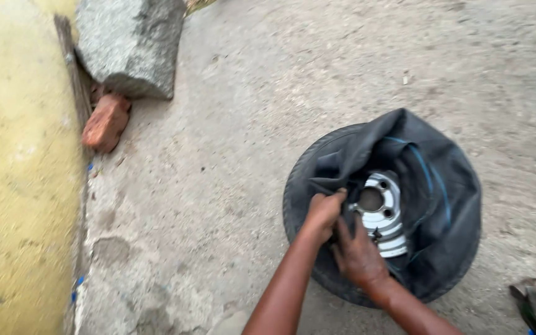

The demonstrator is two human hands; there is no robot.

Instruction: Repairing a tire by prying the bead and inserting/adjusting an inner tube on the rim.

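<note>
On the concrete ground, right of centre and near us, we log a small black tyre lying flat, its silver wheel hub facing up and a slack black inner tube heaped over its far and right side. Our left hand sits at the tyre's left inner edge, clenched on a fold of the tube; our right hand, just nearer and touching the left, presses loosely curled on the rubber beside the hub. Also listed: a grey stone block and red brick far left by a yellow wall.
</note>
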